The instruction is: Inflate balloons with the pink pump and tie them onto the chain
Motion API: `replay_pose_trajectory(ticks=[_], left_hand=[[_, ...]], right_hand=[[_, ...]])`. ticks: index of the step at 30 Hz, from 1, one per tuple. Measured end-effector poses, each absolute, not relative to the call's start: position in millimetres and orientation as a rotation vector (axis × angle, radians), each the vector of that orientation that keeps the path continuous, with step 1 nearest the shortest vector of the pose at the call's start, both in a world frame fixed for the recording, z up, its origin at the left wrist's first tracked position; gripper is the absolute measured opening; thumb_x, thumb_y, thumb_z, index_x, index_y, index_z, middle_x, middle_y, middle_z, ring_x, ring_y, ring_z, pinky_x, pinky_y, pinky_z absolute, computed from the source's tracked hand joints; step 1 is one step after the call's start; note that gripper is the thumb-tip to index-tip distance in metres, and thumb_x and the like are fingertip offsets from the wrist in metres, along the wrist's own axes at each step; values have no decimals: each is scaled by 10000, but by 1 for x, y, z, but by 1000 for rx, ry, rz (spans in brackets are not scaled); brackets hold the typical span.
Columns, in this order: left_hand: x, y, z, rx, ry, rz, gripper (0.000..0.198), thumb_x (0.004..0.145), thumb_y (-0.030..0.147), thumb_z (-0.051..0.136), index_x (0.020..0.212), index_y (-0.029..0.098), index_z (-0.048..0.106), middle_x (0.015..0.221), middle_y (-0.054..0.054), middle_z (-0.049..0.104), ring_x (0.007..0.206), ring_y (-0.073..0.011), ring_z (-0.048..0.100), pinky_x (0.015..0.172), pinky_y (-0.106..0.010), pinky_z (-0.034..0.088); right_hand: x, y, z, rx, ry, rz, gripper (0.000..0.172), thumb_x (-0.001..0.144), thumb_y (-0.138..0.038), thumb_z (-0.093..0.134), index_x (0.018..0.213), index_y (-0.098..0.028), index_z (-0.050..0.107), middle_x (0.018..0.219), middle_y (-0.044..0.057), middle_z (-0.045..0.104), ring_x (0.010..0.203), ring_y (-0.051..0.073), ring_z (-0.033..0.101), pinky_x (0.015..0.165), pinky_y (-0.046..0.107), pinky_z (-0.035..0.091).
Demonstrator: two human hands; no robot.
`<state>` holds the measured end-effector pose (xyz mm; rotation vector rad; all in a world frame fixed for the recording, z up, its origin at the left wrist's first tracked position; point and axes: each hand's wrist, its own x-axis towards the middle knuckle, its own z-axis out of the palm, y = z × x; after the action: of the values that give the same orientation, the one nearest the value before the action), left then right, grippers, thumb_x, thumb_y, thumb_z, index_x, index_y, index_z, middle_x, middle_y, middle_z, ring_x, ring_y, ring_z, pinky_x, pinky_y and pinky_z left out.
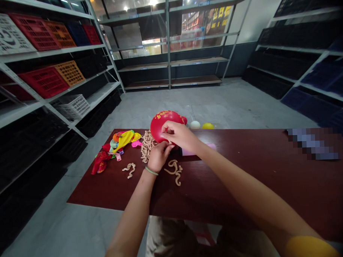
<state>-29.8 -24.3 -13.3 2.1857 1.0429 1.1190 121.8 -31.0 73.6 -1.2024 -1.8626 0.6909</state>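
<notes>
An inflated red balloon with gold print is at the far edge of the table, in front of my hands. The fingers of my left hand are pinched together at the balloon's near end. Just above, my right hand has thumb and forefinger closed against the same end. The neck itself is hidden between the fingers. A pile of curly beige strands lies beside my left hand. A few loose strands rest nearer me, with another small curl farther left.
Flat coloured balloons are heaped on the left of the brown table. A pink cylinder lies behind my right wrist. White and yellow balloons show past the far edge. Shelves with crates stand left.
</notes>
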Motion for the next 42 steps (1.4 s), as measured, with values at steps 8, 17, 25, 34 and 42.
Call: replay_pose_trajectory(ticks=[8, 17, 25, 34, 42], left_hand=[[-31, -21, -18, 1998, 1204, 1187, 430, 973, 455, 454, 694, 189, 644, 586, -15, 608, 550, -135, 552, 586, -254, 395], [-26, -24, -21, 1941, 1096, 1072, 445, 971, 472, 445, 703, 189, 660, 559, -1, 606, 524, -130, 548, 563, -250, 407], [-24, -26, -22, 2184, 1150, 1005, 427, 973, 387, 450, 634, 184, 609, 578, -15, 617, 566, -135, 559, 585, -256, 380], [-20, -30, -19, 2265, 1109, 1008, 405, 931, 341, 520, 565, 184, 596, 552, -20, 614, 535, -129, 531, 581, -262, 382], [-19, -24, -21, 1507, 1096, 1060, 322, 849, 405, 592, 657, 163, 683, 594, -18, 679, 519, -137, 617, 541, -245, 472]], right_hand=[[131, -36, 60, -957, -1832, 480, 238, 969, -209, 429, 1148, -252, 579, 1161, 42, 657, 1071, 160, 603, 946, 346, 468], [147, -53, 20, -1169, -1973, -56, 321, 967, -213, 453, 1203, -276, 661, 1146, 84, 581, 1101, 248, 479, 1002, 462, 448], [157, -58, 9, -1126, -1932, 76, 232, 958, -254, 508, 1056, -291, 715, 1198, 74, 540, 1173, 243, 461, 1035, 485, 430], [153, -64, 3, -1205, -1762, 215, 47, 867, -200, 592, 844, -234, 615, 1138, 74, 554, 1123, 243, 477, 1027, 483, 410], [141, -69, -8, -1058, -1823, 190, 78, 901, -167, 530, 898, -242, 551, 1188, 77, 582, 1271, 248, 427, 1081, 501, 388]])
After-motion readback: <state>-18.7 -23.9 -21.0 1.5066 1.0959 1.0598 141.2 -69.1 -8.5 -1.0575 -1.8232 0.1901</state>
